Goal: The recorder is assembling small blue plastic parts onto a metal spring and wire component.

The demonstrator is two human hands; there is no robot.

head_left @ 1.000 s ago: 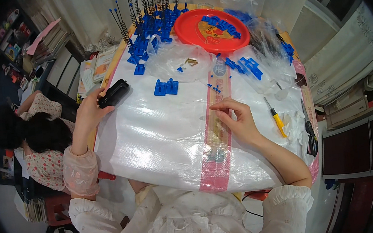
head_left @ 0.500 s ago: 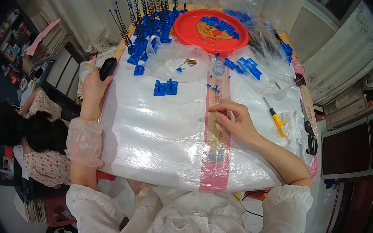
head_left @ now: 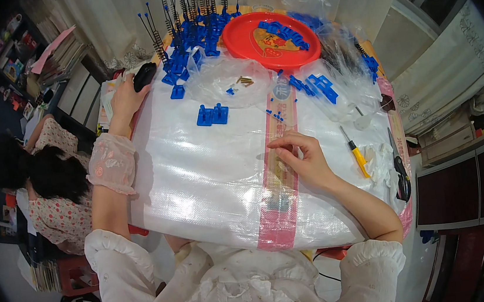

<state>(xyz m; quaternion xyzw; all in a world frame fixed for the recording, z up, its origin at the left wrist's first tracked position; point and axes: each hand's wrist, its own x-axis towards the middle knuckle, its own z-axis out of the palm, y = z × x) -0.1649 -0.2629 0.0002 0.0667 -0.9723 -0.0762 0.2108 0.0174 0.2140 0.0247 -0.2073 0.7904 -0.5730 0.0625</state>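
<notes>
My left hand (head_left: 125, 102) is closed around a small black rounded object (head_left: 144, 77) at the table's far left edge; its exact kind does not show. My right hand (head_left: 304, 156) rests over the printed pink strip of the table cover, fingers loosely bent and thumb apart, with nothing visible in it. Beyond it lie tiny blue pegs (head_left: 275, 115). Two blue plastic bases (head_left: 212, 114) with upright posts sit left of the strip. Behind them, a clear plastic bag (head_left: 223, 82) has brass-coloured screws (head_left: 245, 81) on it.
Many blue stands with black springs (head_left: 182, 33) crowd the far left. A red round tray (head_left: 243, 47) holds blue parts. Another clear bag (head_left: 349, 89) lies to the right. A yellow-handled screwdriver (head_left: 359, 159) and black scissors (head_left: 402, 178) lie near the right edge. Another person (head_left: 51, 188) sits at left.
My left hand has shifted slightly up and right, carrying the black object closer over the table edge. My right hand has hardly moved.
</notes>
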